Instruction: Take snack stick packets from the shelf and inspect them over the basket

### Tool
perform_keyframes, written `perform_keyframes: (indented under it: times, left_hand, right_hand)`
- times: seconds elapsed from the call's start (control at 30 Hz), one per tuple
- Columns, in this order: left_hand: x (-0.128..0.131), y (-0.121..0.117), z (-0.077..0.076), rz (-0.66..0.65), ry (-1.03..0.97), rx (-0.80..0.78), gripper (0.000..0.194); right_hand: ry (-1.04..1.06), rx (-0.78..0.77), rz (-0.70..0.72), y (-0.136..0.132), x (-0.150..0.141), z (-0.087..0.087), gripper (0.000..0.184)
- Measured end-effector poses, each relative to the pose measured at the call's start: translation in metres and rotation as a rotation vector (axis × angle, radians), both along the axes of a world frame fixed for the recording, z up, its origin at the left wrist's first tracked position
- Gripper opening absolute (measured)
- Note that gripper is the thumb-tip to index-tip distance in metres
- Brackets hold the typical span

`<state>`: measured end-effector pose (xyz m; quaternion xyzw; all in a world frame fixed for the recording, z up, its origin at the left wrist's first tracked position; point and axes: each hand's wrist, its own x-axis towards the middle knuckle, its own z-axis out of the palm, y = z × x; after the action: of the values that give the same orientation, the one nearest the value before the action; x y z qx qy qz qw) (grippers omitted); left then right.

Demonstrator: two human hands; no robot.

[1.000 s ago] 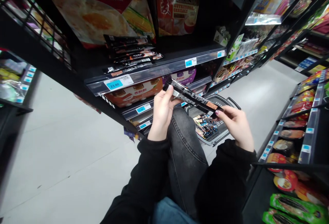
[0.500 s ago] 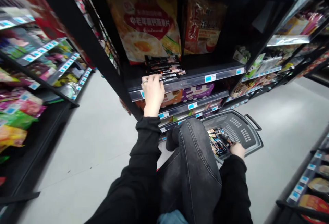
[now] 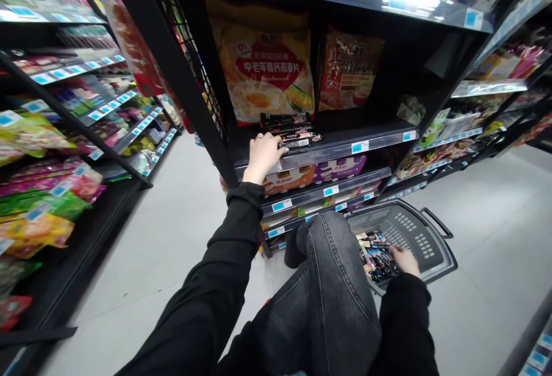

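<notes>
My left hand (image 3: 264,155) reaches up to a black shelf (image 3: 336,147), its fingers curled on the near end of a small stack of black sachet strips (image 3: 293,129). Behind the stack stand a big yellow oatmeal bag (image 3: 264,71) and a red-brown bag (image 3: 350,71). My right hand (image 3: 404,261) is down in a grey shopping basket (image 3: 416,232) on the floor. Its fingers are bent into a heap of small dark packets (image 3: 374,252), and what they grip is hidden. My knee in grey jeans (image 3: 334,284) is between the two arms.
Lower shelves under my left hand hold orange and purple boxes (image 3: 319,172) behind blue price tags. A rack of colourful snack bags (image 3: 47,192) lines the left side of the aisle. More shelving (image 3: 474,117) runs off to the right. Grey floor (image 3: 164,249) lies between.
One second ago both hands held a black strip in front of me. The left hand has since gone up to the shelf stack and the right hand down into the basket; the view tilted upward.
</notes>
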<state>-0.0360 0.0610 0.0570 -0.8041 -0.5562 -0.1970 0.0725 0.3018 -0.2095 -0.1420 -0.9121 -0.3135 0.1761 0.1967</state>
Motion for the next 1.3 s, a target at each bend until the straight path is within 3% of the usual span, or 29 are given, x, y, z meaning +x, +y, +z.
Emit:
perform_keyframes:
  times: [0.13, 0.23, 0.3, 0.37, 0.43, 0.53, 0.63, 0.73, 0.83, 0.9, 1.0, 1.13, 1.3]
  left_hand:
    - [0.005, -0.014, 0.006, 0.021, -0.074, 0.214, 0.028]
    - [0.014, -0.036, 0.015, 0.035, -0.183, 0.225, 0.030]
    - [0.022, -0.059, 0.020, -0.017, -0.319, 0.132, 0.031]
    - [0.032, -0.089, 0.021, -0.201, -0.486, -0.016, 0.030]
    - [0.043, -0.122, 0.019, -0.405, -0.597, -0.178, 0.027]
    - [0.057, -0.166, 0.013, -0.556, -0.619, -0.369, 0.021]
    - [0.070, -0.192, 0.008, -0.640, -0.547, -0.424, 0.020]
    - [0.083, -0.202, 0.001, -0.666, -0.402, -0.396, 0.021]
    - [0.098, -0.205, -0.010, -0.688, -0.369, -0.225, 0.031]
    - [0.109, -0.206, -0.020, -0.795, -0.469, -0.079, 0.040]
    - [0.119, -0.209, -0.030, -0.907, -0.678, 0.128, 0.036]
    - [0.123, -0.211, -0.035, -0.896, -0.743, 0.372, 0.030]
    - [0.126, -0.216, -0.036, -0.830, -0.730, 0.470, 0.026]
  right_hand:
    - [0.023, 0.165, -0.007, 0.002, 0.008, 0.040, 0.041]
    - [0.024, 0.365, 0.017, 0.003, -0.004, 0.073, 0.047]
    - [0.129, 0.622, 0.051, 0.003, -0.022, 0.097, 0.046]
    - [0.322, 0.915, 0.077, 0.003, -0.045, 0.123, 0.045]
    - [0.475, 1.087, 0.115, 0.002, -0.068, 0.147, 0.043]
    - [0.623, 1.276, 0.223, -0.006, -0.091, 0.173, 0.043]
    - [0.631, 1.277, 0.253, -0.018, -0.094, 0.183, 0.042]
    - [0.549, 1.190, 0.210, -0.028, -0.087, 0.182, 0.037]
    - [0.532, 1.080, 0.202, -0.031, -0.085, 0.182, 0.036]
    - [0.517, 1.042, 0.200, -0.029, -0.089, 0.184, 0.033]
    - [0.477, 1.063, 0.187, -0.025, -0.097, 0.188, 0.026]
    - [0.449, 1.100, 0.159, -0.024, -0.104, 0.192, 0.022]
    - [0.368, 1.135, 0.152, -0.025, -0.109, 0.196, 0.016]
